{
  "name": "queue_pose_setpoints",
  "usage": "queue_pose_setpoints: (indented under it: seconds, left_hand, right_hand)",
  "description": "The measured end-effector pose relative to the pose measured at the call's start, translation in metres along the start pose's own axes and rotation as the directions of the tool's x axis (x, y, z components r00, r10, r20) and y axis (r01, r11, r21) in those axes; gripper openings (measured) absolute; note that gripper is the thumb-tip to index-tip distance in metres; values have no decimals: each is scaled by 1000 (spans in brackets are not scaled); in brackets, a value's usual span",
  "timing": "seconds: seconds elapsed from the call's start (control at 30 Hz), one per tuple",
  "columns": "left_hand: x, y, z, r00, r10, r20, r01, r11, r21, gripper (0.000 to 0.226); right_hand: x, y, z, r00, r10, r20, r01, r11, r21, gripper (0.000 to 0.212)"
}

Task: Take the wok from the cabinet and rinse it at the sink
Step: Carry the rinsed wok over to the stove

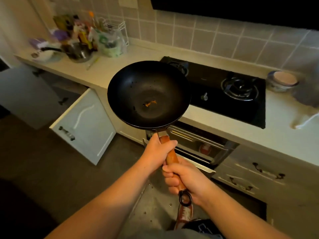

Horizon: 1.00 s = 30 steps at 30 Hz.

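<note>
Kitchen: tiled wall, pale worktop [110, 69] running left to right, black gas hob [224, 94] set into it; no sink shows in my view.
Cabinet: one white door [84, 125] hangs open at lower left, and an open pull-out rack [195, 144] sits under the hob.
Wok: I hold the wok [149, 94] in the air, out of the cabinet, over the worktop's front edge and just left of the hob, bowl facing up and tipped a little toward me.
Inside the wok: a small orange scrap [151, 103] lies near the bottom, with a few pale specks on the wall.
Left grip: my left hand [159, 149] is wrapped around the wooden handle [170, 155] close to the metal neck.
Right grip: my right hand [185, 178] is clenched round the handle's lower end, just above the hanging ring [185, 198].
Step in hand: I judge this to be the carry to the sink; the fetch looks done, the rinse not begun.
Doing it well: I would keep both hands on the handle, hold the bowl level so the scrap stays in, and swing it clear of the clutter [82, 42] at the worktop's far left end.
Watch for: the open door and rack near my legs as I turn.
</note>
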<state>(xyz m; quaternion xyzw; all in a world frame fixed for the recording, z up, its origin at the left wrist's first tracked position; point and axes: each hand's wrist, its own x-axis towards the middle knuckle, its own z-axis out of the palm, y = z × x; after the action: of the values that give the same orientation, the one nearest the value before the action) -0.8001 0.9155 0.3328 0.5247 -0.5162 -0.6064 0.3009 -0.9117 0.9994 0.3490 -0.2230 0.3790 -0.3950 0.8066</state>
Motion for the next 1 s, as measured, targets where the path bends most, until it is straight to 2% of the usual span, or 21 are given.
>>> queue_pose_setpoints:
  seconds: [0.33, 0.43, 0.5, 0.6, 0.77, 1.0]
  left_hand:
    - [97, 27, -62, 982, 91, -167, -97, 995, -26, 16]
    - [129, 37, -71, 979, 74, -191, -90, 993, -75, 14]
    - [150, 43, -78, 975, 88, -206, -103, 993, -63, 14]
    - [177, 50, -94, 972, 36, -233, -48, 998, -48, 23]
    - [214, 57, -123, 985, 31, -172, -35, 999, -20, 19]
    - [275, 63, -173, 994, 23, -111, -26, 999, -30, 17]
  right_hand:
    - [120, -68, 4, 991, 83, 103, -67, 987, -146, 18]
    - [152, -93, 0, 991, 93, 98, -67, 968, -242, 15]
    - [171, -105, 2, 991, 97, 94, -69, 962, -263, 13]
    - [195, -121, 9, 992, 93, 80, -68, 961, -267, 10]
    - [236, -138, 17, 992, 106, 65, -89, 969, -230, 7]
    - [310, -150, 31, 999, 52, 4, -50, 977, -205, 7]
